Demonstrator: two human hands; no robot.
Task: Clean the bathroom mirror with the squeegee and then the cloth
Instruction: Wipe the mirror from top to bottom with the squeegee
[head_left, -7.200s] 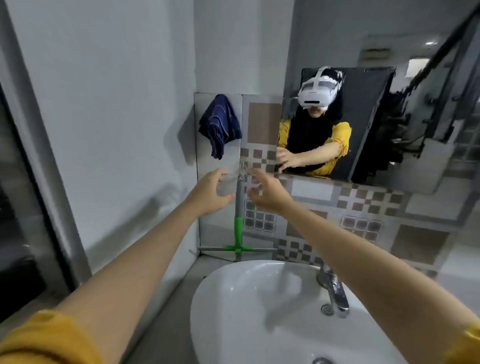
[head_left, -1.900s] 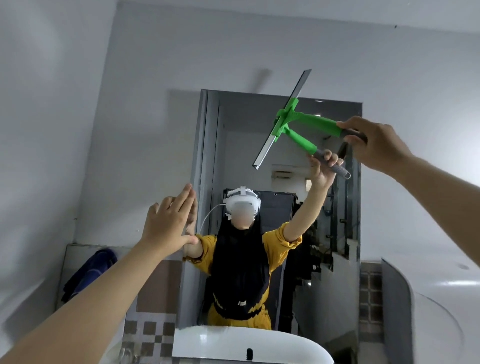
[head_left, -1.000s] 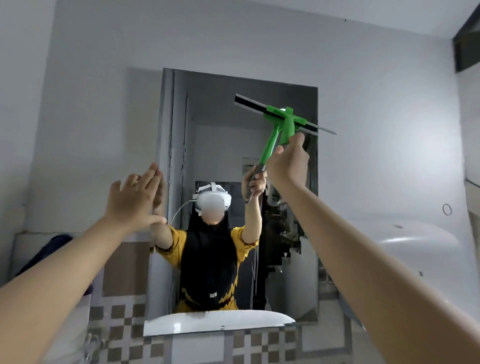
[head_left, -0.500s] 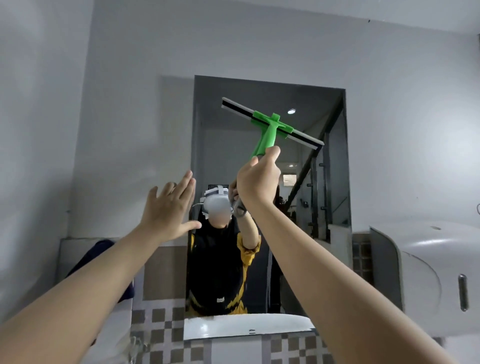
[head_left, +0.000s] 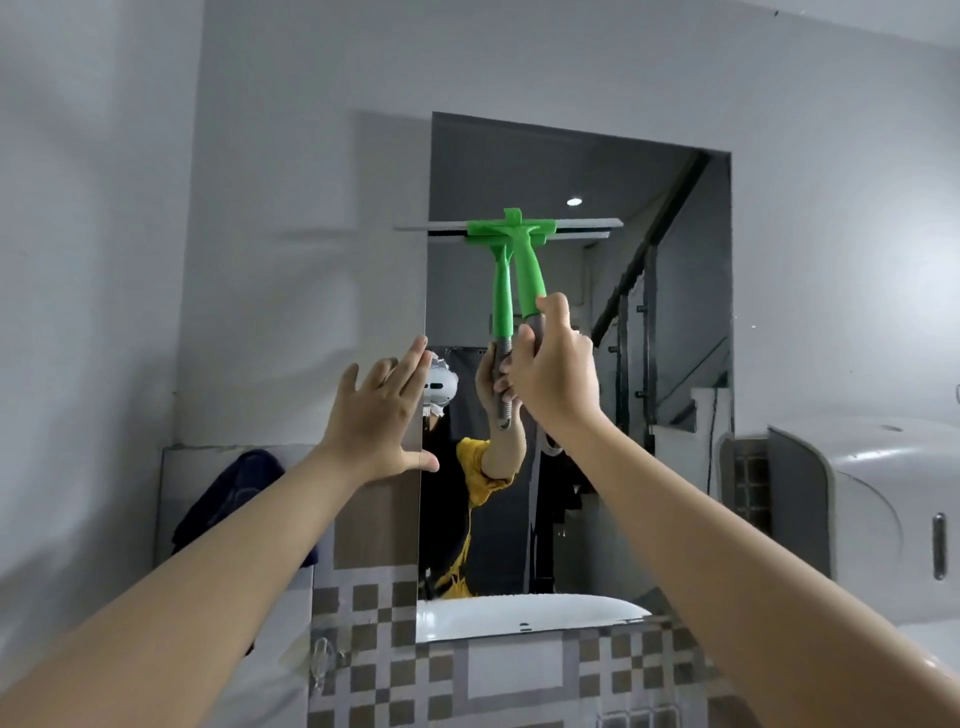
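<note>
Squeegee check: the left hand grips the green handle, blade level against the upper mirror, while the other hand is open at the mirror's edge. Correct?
Not quite. In the head view the right hand grips the squeegee; the left hand is the open one at the mirror edge.

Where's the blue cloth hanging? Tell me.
In the head view, the blue cloth hangs low on the left wall, left of the mirror, partly behind the left forearm.

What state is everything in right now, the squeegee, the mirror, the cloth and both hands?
Squeegee: raised, blade level against the mirror's upper part, handle pointing down.
Mirror: on the wall, being wiped.
Dark blue cloth: hanging at the left wall, untouched.
Right hand: closed on the squeegee handle.
Left hand: open, fingers spread, at the mirror's left edge.
Basin: seen only as a reflection.
</note>
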